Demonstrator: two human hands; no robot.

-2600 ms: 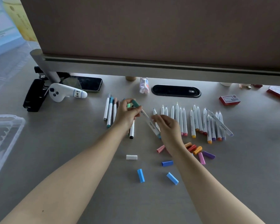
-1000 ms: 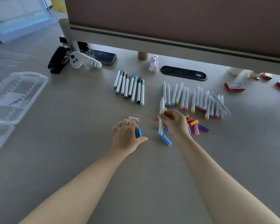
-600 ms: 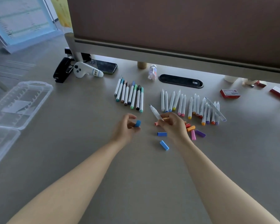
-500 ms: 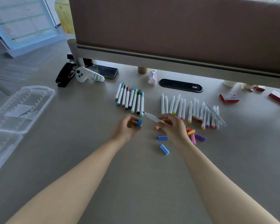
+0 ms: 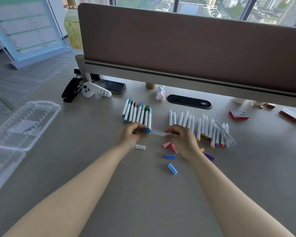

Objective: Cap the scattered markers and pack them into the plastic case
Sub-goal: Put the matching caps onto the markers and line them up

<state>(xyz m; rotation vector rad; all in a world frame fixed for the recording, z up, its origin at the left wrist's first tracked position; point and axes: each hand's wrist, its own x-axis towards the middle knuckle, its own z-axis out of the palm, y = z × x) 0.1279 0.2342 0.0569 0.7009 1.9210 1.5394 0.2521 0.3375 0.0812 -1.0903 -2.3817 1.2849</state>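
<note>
Left hand pinches a blue cap seated on the end of a white marker, whose barrel the right hand grips.

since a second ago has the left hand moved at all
Yes. The left hand has gone away from the person: it was on the near side of the white cap, and now it is beyond it, by the capped markers, holding a blue cap.

Daylight pours in from the windows behind the divider panel, leaving its near face dim and a soft shadow band on the desk beneath it. Wide-angle bowing bends the panel's edges; both hands below it smear with motion blur.
</note>
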